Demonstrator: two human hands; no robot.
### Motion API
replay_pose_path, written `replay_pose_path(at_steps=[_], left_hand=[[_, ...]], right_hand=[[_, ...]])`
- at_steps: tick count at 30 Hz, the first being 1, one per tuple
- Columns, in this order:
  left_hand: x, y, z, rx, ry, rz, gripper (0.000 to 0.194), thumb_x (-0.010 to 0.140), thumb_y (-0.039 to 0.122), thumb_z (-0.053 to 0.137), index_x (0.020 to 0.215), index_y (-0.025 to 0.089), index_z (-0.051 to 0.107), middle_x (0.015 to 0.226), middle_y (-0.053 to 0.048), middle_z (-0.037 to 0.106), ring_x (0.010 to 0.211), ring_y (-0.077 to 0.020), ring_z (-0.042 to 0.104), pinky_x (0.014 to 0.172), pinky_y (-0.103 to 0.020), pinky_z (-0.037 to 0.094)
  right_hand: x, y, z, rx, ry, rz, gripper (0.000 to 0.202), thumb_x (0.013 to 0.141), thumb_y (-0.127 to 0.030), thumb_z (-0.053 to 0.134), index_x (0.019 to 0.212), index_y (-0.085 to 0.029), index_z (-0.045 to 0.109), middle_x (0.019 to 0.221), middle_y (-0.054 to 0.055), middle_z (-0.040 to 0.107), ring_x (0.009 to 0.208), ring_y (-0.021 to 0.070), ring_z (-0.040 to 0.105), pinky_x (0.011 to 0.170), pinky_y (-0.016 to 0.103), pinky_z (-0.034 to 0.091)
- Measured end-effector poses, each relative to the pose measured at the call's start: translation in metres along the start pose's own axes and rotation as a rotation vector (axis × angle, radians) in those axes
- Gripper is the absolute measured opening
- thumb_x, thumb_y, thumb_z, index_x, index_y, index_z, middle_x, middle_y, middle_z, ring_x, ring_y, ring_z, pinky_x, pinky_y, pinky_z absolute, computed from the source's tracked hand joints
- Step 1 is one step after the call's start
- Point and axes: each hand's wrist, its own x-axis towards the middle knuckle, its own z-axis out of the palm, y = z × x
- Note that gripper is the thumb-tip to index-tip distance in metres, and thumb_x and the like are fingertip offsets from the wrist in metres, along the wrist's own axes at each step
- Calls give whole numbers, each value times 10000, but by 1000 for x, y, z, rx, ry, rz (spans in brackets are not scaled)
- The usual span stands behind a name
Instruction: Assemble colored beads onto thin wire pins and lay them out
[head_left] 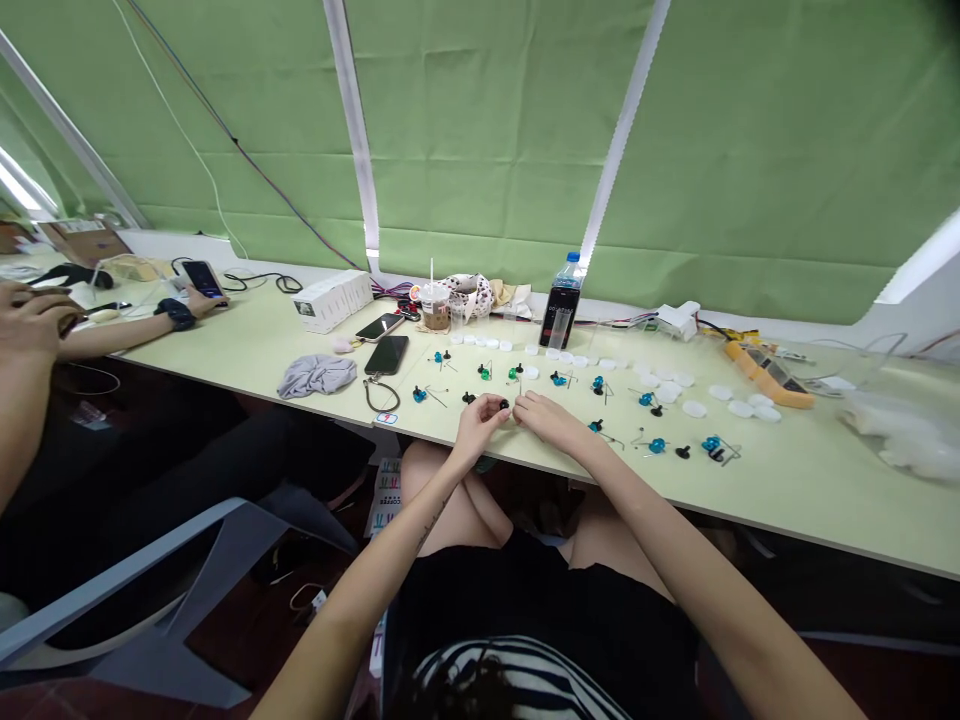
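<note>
Near the table's front edge, my left hand [481, 424] pinches a small black knob-like piece [504, 405] between thumb and fingertips. Just beside it, my right hand [553, 420] has its fingers closed; a thin metal pin [520, 383] seems to stick up at its fingertips. Around the hands lie small blue pieces with black parts and bent wires, such as a blue piece [657, 446] to the right and another blue piece [419, 394] to the left. A green piece [484, 373] sits just behind my hands, and a loose black piece [682, 452] lies farther right.
White round caps [694, 409] lie in a row behind the pieces. Farther back stand a drink bottle [561, 305] and an iced drink cup [435, 307]. A phone [387, 355], a grey cloth [317, 376] and an orange-cased meter [769, 375] flank the work. A co-worker's arm [124, 330] rests at left.
</note>
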Motion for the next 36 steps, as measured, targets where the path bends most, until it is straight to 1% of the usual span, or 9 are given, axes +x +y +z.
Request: replay_pose_path(at_steps=[4, 9, 13, 17, 20, 23, 27, 29, 36], left_hand=[[-1, 3, 0, 6, 29, -21, 242, 752, 324, 633, 914, 156, 568, 876, -57, 645, 795, -144, 600, 745, -286, 488], [-2, 2, 0, -47, -26, -27, 226, 757, 294, 627, 923, 155, 560, 950, -88, 667, 824, -157, 621, 756, -304, 497], [-1, -2, 1, -15, -38, -30, 241, 767, 286, 613, 963, 150, 581, 917, -88, 675, 823, -164, 630, 761, -306, 498], [-1, -7, 1, 83, -66, -4, 271, 780, 284, 599, 1018, 155, 608, 920, -81, 673, 860, -175, 628, 782, -303, 489], [0, -11, 2, 106, -55, 0, 265, 791, 297, 585, 1016, 159, 611, 905, -74, 673, 846, -172, 629, 763, -297, 491], [0, -14, 2, 133, -33, 0, 261, 787, 301, 589, 1007, 162, 613, 899, -68, 670, 829, -169, 627, 737, -284, 491], [-1, -11, 2, 157, -31, 11, 258, 783, 302, 592, 998, 162, 622, 902, -64, 663, 821, -167, 619, 722, -272, 486], [-2, -8, 2, 162, -38, 21, 259, 785, 310, 587, 993, 160, 625, 885, -59, 657, 806, -165, 613, 716, -271, 484], [-2, -2, 2, 158, -61, 36, 257, 785, 326, 581, 968, 153, 633, 891, -60, 646, 781, -159, 593, 695, -262, 476]], right_hand=[[-7, 2, -7, 92, 127, 128, 162, 880, -116, 389, 847, -187, 532, 860, 70, 567, 829, 207, 485, 719, 315, 389], [-21, 9, -23, 516, 333, 444, 176, 907, -230, 352, 1007, -202, 494, 783, 22, 576, 714, 171, 521, 658, 295, 397], [-23, 9, -24, 947, 429, 497, 279, 880, -312, 400, 1129, -212, 477, 808, 14, 546, 797, 161, 547, 705, 293, 426], [-25, 6, -22, 1185, 452, 556, 205, 856, -335, 403, 996, -213, 488, 798, 3, 522, 698, 135, 546, 622, 264, 422], [-35, 1, -22, 1000, 443, 656, 134, 838, -298, 407, 902, -217, 493, 673, -31, 481, 542, 119, 462, 520, 244, 352], [-50, -9, -23, 618, 296, 692, 110, 821, -282, 468, 870, -227, 550, 608, -27, 500, 563, 151, 479, 526, 256, 321], [-62, -28, -22, 206, 174, 673, 73, 811, -230, 524, 808, -223, 597, 782, 29, 615, 699, 187, 549, 541, 270, 278], [-63, -35, -20, 127, 139, 651, 104, 828, -200, 503, 802, -215, 603, 860, 41, 624, 738, 183, 564, 544, 270, 268], [-59, -41, -8, -9, -60, 697, 193, 900, -198, 420, 840, -194, 604, 890, 44, 589, 758, 158, 564, 567, 266, 263]])
